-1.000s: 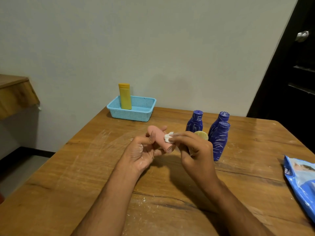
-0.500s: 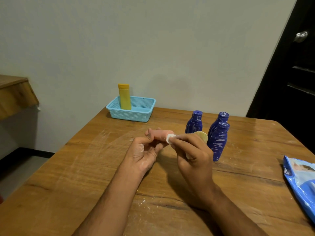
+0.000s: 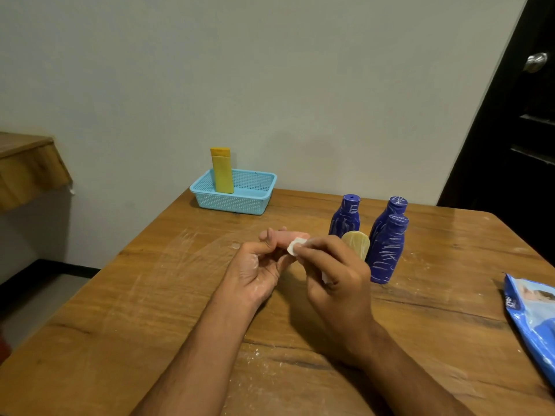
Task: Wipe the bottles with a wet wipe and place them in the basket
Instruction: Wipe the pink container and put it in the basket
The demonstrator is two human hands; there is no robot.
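Fingers (image 3: pixel 271 241) curled round pink bottle (image 3: pixel 292 237), right fingers (image 3: pixel 315 250) pinching wipe (image 3: pixel 295 247)

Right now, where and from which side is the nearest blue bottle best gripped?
Grip the nearest blue bottle round its narrower upper body below the cap, coming from its right. It stands upright; another blue bottle crowds it behind and the right hand sits to its left.

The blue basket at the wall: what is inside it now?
One yellow bottle stands upright at the left end of the blue basket. The rest of the floor that shows is bare; the near wall hides the strip just behind it.
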